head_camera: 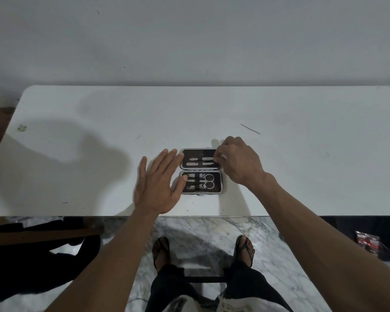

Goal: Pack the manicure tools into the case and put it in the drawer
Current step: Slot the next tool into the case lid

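A white table (77, 154) is seen from above, with an open manicure case (201, 171) lying near the middle of its front edge. The case is spread flat in two black-lined halves, one behind the other. In the rear half, a nail file (194, 159) and a slim metal tool (208, 158) are held under an elastic strap. In the front half, small scissors (208, 181) and nail clippers (195, 187) are seated beside two further tools.

The left hand (159, 183) is laid flat on the table against the case's left edge, fingers straight and spread, the thumb tip touching the front half.

The right hand (239, 161) is positioned over the rear half's right end, fingers curled, the fingertips pinching the end of the slim metal tool.

A thin dark line (250, 129) is marked on the table behind the right hand.
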